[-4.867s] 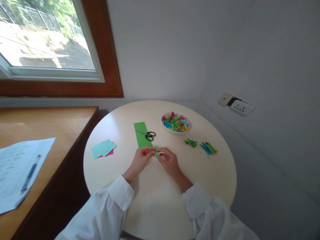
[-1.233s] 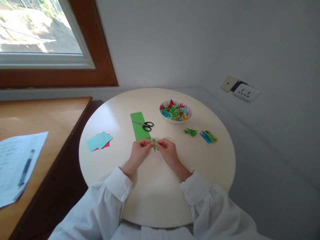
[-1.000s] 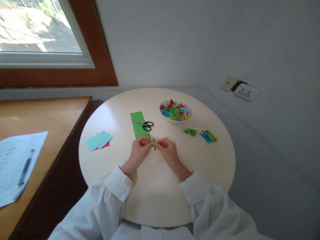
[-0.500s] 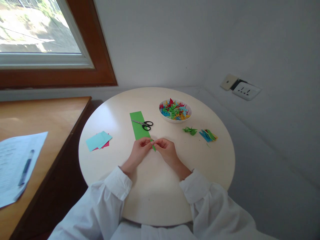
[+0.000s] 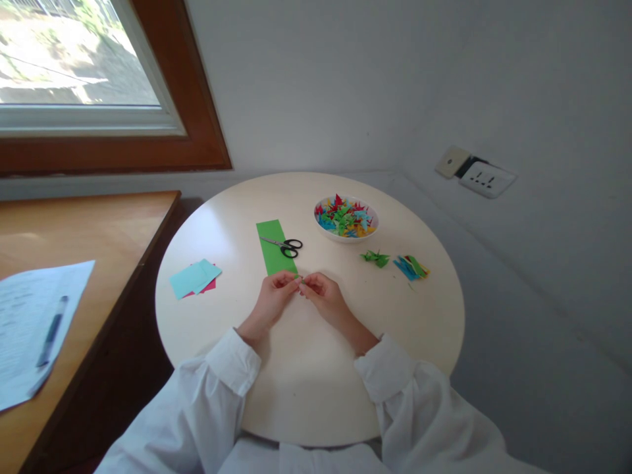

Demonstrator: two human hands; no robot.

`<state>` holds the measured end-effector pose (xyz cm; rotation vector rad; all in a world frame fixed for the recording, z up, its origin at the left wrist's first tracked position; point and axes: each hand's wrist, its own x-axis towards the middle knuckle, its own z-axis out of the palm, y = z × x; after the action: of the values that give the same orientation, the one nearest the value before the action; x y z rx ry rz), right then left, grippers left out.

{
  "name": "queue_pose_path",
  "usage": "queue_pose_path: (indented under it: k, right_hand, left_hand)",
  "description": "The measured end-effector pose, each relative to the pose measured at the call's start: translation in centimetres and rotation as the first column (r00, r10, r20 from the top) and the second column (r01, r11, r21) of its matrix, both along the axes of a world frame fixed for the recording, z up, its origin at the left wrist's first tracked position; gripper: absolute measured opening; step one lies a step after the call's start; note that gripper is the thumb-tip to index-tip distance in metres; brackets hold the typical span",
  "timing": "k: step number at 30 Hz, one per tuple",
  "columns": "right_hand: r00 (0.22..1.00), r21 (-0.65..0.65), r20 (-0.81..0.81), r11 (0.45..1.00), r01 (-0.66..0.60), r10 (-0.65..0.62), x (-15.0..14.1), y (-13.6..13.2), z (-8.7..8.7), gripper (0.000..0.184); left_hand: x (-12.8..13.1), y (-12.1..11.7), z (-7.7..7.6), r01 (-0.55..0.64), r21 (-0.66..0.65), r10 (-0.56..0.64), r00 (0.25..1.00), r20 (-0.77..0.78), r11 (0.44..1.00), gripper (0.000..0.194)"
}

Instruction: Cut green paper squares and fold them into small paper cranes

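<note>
My left hand point(image 5: 276, 294) and my right hand point(image 5: 324, 296) meet fingertip to fingertip over the middle of the round table. Between them they pinch a small folded piece of green paper point(image 5: 299, 279), mostly hidden by the fingers. Just beyond lies a green paper strip point(image 5: 271, 258), its near end by my left fingers. Black-handled scissors point(image 5: 285, 246) rest across that strip, half on it. Off to the right of my right hand sit several small green folded paper cranes point(image 5: 375, 258).
A white bowl point(image 5: 345, 239) full of coloured paper cranes stands at the back. Farther right is a pile of coloured paper strips point(image 5: 411, 267). Light blue and red paper sheets point(image 5: 195, 278) lie on the left. A wooden desk point(image 5: 123, 230) bears written paper point(image 5: 29, 316) and a pen point(image 5: 52, 332).
The green point that stuck out below my fingertips has gone from sight behind the fingers. My right hand has shifted slightly left, closer to my left hand.
</note>
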<state>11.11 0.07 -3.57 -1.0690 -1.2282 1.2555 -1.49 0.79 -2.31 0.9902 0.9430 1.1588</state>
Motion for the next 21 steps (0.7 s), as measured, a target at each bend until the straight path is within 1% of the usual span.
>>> queue_pose_path:
  k: [2,5,10,12,19,21]
  right_hand:
    - [0.998,0.016,0.054,0.999,-0.029,0.028,0.00,-0.10,0.02,0.020]
    - [0.994,0.060,0.106,0.998,-0.032,0.026,0.10,-0.16,-0.05,0.019]
    - [0.984,0.119,0.179,0.993,-0.029,0.007,0.38,-0.16,-0.29,0.018]
    - [0.982,0.129,0.187,0.991,-0.038,0.013,0.44,-0.19,-0.33,0.018]
    - [0.986,0.065,0.164,0.998,-0.023,0.012,0.30,-0.28,-0.31,0.016]
    - [0.985,0.068,0.170,0.997,-0.026,0.014,0.31,-0.28,-0.30,0.015]
  left_hand:
    - [0.02,-0.04,0.09,0.035,0.002,-0.035,0.999,0.029,0.999,0.019]
    - [0.10,-0.03,0.21,0.057,-0.002,-0.057,0.997,0.049,0.998,0.019]
    - [0.17,0.11,0.07,0.019,0.003,-0.019,0.999,-0.044,1.000,0.022]
    - [0.12,0.14,-0.06,0.010,0.006,-0.010,0.998,-0.058,1.000,0.023]
    - [-0.06,-0.02,0.07,0.043,-0.001,-0.043,0.999,0.026,0.999,0.022]
    - [-0.03,-0.06,0.23,0.051,-0.001,-0.051,0.998,0.048,0.999,0.021]
